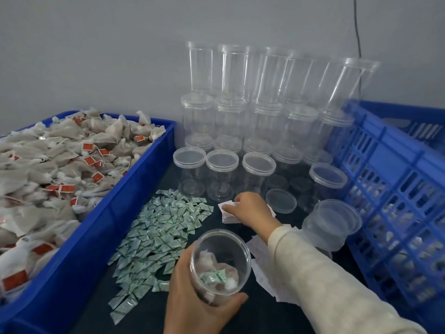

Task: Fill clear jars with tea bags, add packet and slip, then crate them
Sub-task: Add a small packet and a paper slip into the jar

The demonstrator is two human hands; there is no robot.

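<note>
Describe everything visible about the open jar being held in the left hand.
The jar is a clear, round plastic container with no lid on, tilted so its open mouth faces the camera. Inside lie pale tea bags and a green-printed white packet on top of them; no paper slip shows in it. The left hand grips it from below, fingers curled round its wall. It is held above the dark table, right of the loose packet pile.

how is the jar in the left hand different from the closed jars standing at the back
The jar in the left hand is open and tilted, with tea bags and a green packet inside. The stacked jars stand upright, lidded and look empty. The held jar is off the table; the others rest on it or on each other. Both are clear plastic cylinders.
</note>
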